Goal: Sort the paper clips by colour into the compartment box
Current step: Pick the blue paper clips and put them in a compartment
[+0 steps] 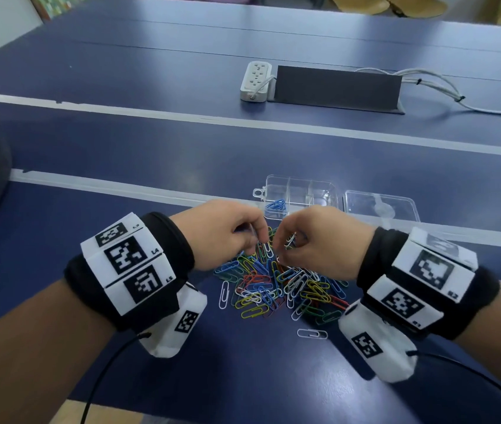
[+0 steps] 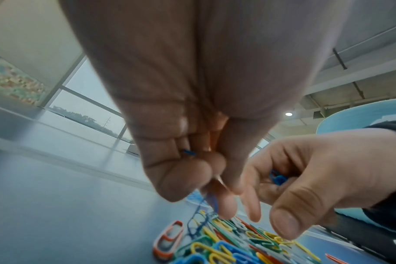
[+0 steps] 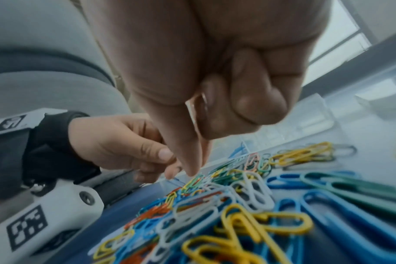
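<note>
A heap of mixed-colour paper clips point(image 1: 276, 286) lies on the blue table, and both hands hover over its far edge. My left hand point(image 1: 255, 243) has its fingers curled. In the left wrist view a blue clip end point(image 2: 189, 152) pokes out between them, and its fingertips pinch another blue clip point(image 2: 206, 201) hanging above the heap. My right hand point(image 1: 279, 246) is curled too, pinching a white clip point(image 1: 290, 240); more blue clips point(image 2: 277, 178) sit in its palm. Behind the hands the clear compartment box point(image 1: 319, 191) stands open, with blue clips point(image 1: 276, 205) in its near left compartment.
The box's clear lid point(image 1: 380, 206) lies to its right. One white clip point(image 1: 312, 333) lies apart, near the front of the heap. Farther back are a white power strip point(image 1: 256, 82), a dark grey block point(image 1: 337, 87) and white cables point(image 1: 444, 87).
</note>
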Available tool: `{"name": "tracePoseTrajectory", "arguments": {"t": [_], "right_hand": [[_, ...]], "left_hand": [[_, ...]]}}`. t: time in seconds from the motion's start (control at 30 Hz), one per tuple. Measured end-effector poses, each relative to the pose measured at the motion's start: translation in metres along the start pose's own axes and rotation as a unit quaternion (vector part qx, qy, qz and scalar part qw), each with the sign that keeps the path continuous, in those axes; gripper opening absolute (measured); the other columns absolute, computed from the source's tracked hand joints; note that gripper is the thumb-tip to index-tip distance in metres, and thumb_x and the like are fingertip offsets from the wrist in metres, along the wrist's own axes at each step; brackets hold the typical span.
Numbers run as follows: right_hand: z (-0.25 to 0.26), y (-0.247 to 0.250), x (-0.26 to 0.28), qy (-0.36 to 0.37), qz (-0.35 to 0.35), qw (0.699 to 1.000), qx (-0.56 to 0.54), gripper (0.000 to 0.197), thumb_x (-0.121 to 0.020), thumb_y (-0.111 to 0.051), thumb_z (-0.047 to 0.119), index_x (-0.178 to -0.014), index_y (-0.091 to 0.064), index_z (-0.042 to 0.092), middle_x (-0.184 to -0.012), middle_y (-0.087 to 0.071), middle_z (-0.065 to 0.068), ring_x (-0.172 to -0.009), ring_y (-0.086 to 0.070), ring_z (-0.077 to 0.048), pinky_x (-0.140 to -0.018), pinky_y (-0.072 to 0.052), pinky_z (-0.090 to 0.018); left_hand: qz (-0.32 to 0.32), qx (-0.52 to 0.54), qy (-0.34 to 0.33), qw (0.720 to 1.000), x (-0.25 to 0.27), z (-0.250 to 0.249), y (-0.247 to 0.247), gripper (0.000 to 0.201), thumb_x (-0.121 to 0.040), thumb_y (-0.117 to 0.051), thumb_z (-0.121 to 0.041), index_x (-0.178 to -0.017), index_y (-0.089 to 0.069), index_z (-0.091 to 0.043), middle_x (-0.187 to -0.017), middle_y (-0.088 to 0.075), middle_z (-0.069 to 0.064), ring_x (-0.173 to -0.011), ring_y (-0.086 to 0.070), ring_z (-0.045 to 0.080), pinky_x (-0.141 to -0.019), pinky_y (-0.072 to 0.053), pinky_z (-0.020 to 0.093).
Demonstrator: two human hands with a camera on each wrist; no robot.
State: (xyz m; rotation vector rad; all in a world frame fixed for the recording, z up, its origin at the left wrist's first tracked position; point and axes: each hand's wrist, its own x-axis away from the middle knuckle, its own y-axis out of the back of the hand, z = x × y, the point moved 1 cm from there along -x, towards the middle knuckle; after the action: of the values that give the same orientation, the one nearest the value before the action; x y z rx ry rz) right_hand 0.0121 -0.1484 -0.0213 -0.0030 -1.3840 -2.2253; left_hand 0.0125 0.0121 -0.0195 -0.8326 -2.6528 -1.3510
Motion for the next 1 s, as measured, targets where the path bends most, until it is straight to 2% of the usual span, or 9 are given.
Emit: {"name": "tracePoseTrajectory", "arguments": {"t": [0.13,0.2,0.27,0.37,0.43,0.67,0.77,0.9,1.0], "right_hand": [[0.01,-0.005,-0.002,0.016,0.001,0.998,0.06,0.015,-0.079,-0.061,0.03,-0.085,-0.074,0.026,-0.069,-0.059,0.006,-0.072,-0.056,-0.015,-0.069,-0.047,-0.024],[0.018,-0.009,-0.003,0.025,0.004,0.996,0.09,0.02,-0.077,-0.064,0.039,-0.085,-0.075,0.023,-0.075,-0.066,0.0,-0.074,-0.059,-0.02,-0.069,-0.05,-0.027],[0.023,-0.013,-0.006,0.024,0.01,0.991,0.131,0.028,-0.077,-0.065,0.044,-0.086,-0.074,0.02,-0.083,-0.07,-0.005,-0.078,-0.061,-0.024,-0.07,-0.051,-0.029],[0.024,-0.018,-0.01,0.026,0.015,0.988,0.149,0.028,-0.079,-0.062,0.041,-0.087,-0.072,0.016,-0.09,-0.07,-0.006,-0.083,-0.063,-0.028,-0.073,-0.053,-0.032],[0.024,-0.015,-0.01,0.03,0.027,0.99,0.135,0.027,-0.08,-0.061,0.04,-0.083,-0.072,0.015,-0.086,-0.07,-0.005,-0.08,-0.062,-0.026,-0.071,-0.051,-0.029],[0.017,-0.001,-0.005,-0.03,0.036,0.999,-0.004,0.025,-0.081,-0.054,0.034,-0.062,-0.045,0.021,-0.061,-0.047,0.004,-0.058,-0.043,-0.013,-0.054,-0.036,-0.026],[0.009,0.004,-0.006,-0.057,0.06,0.992,-0.097,0.019,-0.078,-0.059,0.028,-0.066,-0.049,0.018,-0.057,-0.049,0.003,-0.052,-0.043,-0.013,-0.053,-0.037,-0.025],[0.001,0.003,-0.008,-0.08,0.067,0.965,-0.239,0.015,-0.081,-0.054,0.007,-0.07,-0.052,0.018,-0.048,-0.05,0.005,-0.039,-0.042,-0.009,-0.037,-0.035,-0.018],[-0.003,0.003,-0.012,-0.111,0.07,0.936,-0.328,0.02,-0.086,-0.044,0.003,-0.08,-0.059,0.015,-0.042,-0.047,0.005,-0.034,-0.04,-0.008,-0.032,-0.031,-0.013]], "left_hand": [[-0.017,-0.048,0.012,0.999,0.005,0.003,0.003,0.02,-0.091,-0.049,-0.011,-0.089,-0.064,-0.024,-0.07,-0.059,-0.007,-0.064,-0.05,0.009,-0.061,-0.04,0.016],[-0.024,-0.112,0.02,0.993,0.009,0.005,0.005,0.008,-0.088,-0.056,-0.024,-0.086,-0.064,-0.023,-0.063,-0.05,-0.01,-0.062,-0.046,0.006,-0.056,-0.034,0.013],[-0.011,-0.173,0.042,0.984,0.013,0.008,0.004,0.013,-0.081,-0.065,-0.036,-0.084,-0.062,-0.024,-0.061,-0.042,-0.011,-0.058,-0.041,0.004,-0.054,-0.031,0.018],[0.009,-0.236,0.078,0.969,0.015,0.011,0.002,0.024,-0.076,-0.07,-0.04,-0.093,-0.064,-0.023,-0.065,-0.039,-0.013,-0.069,-0.043,0.009,-0.065,-0.035,0.022],[0.007,-0.245,0.084,0.966,0.014,0.012,0.002,0.022,-0.079,-0.069,-0.036,-0.095,-0.066,-0.023,-0.066,-0.038,-0.013,-0.079,-0.046,0.013,-0.069,-0.036,0.022],[-0.002,-0.202,0.066,0.977,0.018,0.017,0.003,0.007,-0.083,-0.056,-0.024,-0.08,-0.062,-0.023,-0.062,-0.047,-0.013,-0.07,-0.047,0.01,-0.067,-0.037,0.02],[-0.016,-0.163,0.055,0.985,0.019,0.016,0.005,0.002,-0.083,-0.055,-0.021,-0.082,-0.054,-0.023,-0.066,-0.05,-0.013,-0.068,-0.048,0.01,-0.065,-0.037,0.021],[-0.022,-0.142,0.049,0.988,0.014,0.012,0.001,0.021,-0.087,-0.045,-0.015,-0.104,-0.055,-0.023,-0.067,-0.048,-0.011,-0.061,-0.044,0.003,-0.066,-0.034,0.021],[-0.017,-0.168,0.051,0.984,0.007,0.007,-0.003,0.024,-0.09,-0.041,-0.017,-0.105,-0.06,-0.017,-0.09,-0.063,-0.001,-0.084,-0.054,0.016,-0.073,-0.035,0.02]]}}
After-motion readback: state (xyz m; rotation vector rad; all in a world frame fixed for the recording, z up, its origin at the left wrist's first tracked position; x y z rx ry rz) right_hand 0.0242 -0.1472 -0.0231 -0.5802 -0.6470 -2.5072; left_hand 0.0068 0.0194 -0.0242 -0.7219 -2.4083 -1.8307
